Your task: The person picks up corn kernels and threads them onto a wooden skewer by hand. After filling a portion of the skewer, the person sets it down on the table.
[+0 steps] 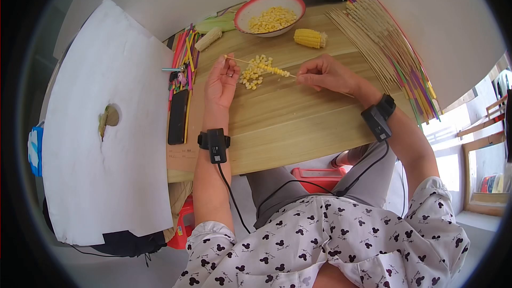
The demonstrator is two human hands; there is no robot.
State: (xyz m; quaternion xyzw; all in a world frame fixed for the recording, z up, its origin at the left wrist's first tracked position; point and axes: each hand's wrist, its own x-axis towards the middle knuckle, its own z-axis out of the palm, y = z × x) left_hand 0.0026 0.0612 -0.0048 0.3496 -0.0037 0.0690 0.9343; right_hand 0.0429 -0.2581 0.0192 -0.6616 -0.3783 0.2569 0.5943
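A thin wooden skewer (242,61) spans the gap between my two hands, with a row of yellow corn kernels (273,70) threaded along its middle. My left hand (223,77) pinches the skewer's left end between thumb and fingertips. Toward the other end, my right hand (326,74) has its fingers closed round the stick, whose tail shows below the palm. Loose corn kernels (252,79) lie in a small heap on the table just under the skewer. Behind it, a red-rimmed bowl (242,25) holds many more kernels.
A partly stripped corn cob (310,38) lies right of the bowl, a bare cob (208,39) and green husk (216,23) left of it. Bundled skewers (368,48) line the right edge. A black phone (178,117) and coloured sticks (189,53) sit at left, beside a white board (106,181).
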